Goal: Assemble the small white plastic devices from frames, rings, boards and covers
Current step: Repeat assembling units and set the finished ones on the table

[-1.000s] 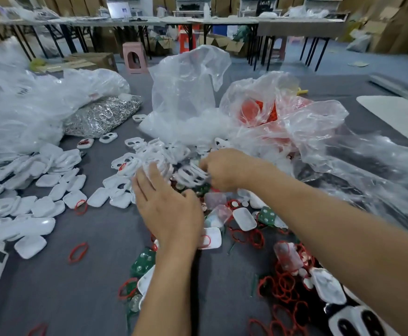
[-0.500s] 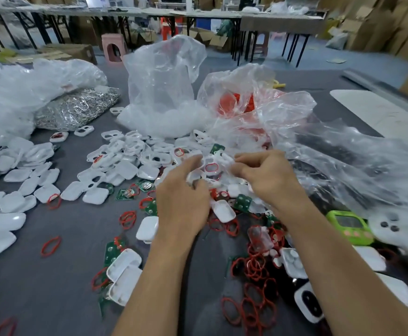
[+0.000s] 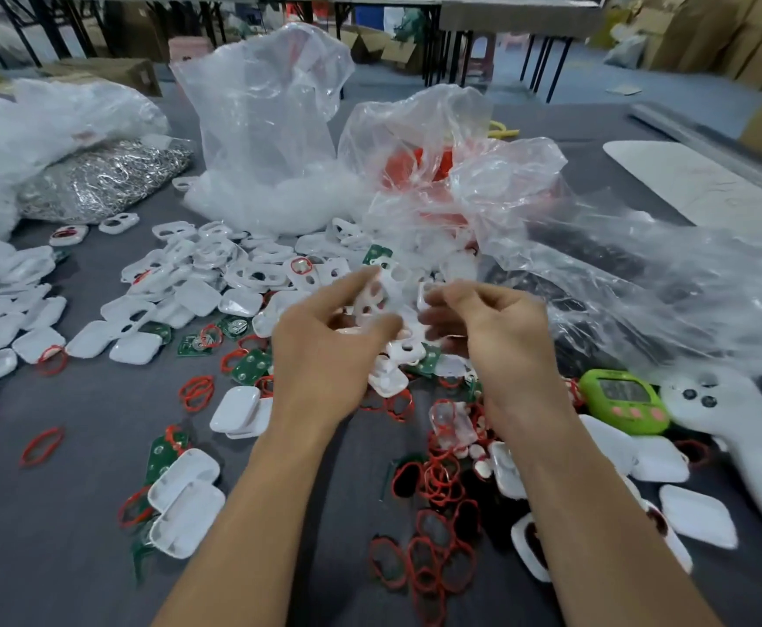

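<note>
Rings (image 3: 433, 558) in red lie tangled at the near edge of a grey table (image 3: 53, 558), between and beside a person's two bare forearms. To the left of the tangle, white covers (image 3: 184, 495) overlap one another, touching green boards (image 3: 161, 454). To the right, a green gadget (image 3: 623, 400) with a small screen and pink buttons sits just beside a white controller (image 3: 732, 436). Farther in, over the litter of parts at mid-table, the left hand (image 3: 324, 350) pinches a white frame (image 3: 385, 285) between thumb and fingertips; the frame, blurred, shows oval openings and stands tilted above the pile. The right hand (image 3: 501, 346) hovers close beside it with fingers curled, and the blur does not let one tell whether it holds anything. Beyond the hands, loose frames (image 3: 216, 264) spread in a heap to the left, mixed with more covers. Behind the heap stand clear bags: an open bag (image 3: 270, 106) with white parts at its bottom, a second bag (image 3: 419, 165) showing red pieces, and a crumpled sheet (image 3: 641, 273) sprawling to the right. A silver bag (image 3: 103, 178) lies at far left. Folding tables (image 3: 505, 20) and cardboard boxes (image 3: 754, 33) line the back of the room.
</note>
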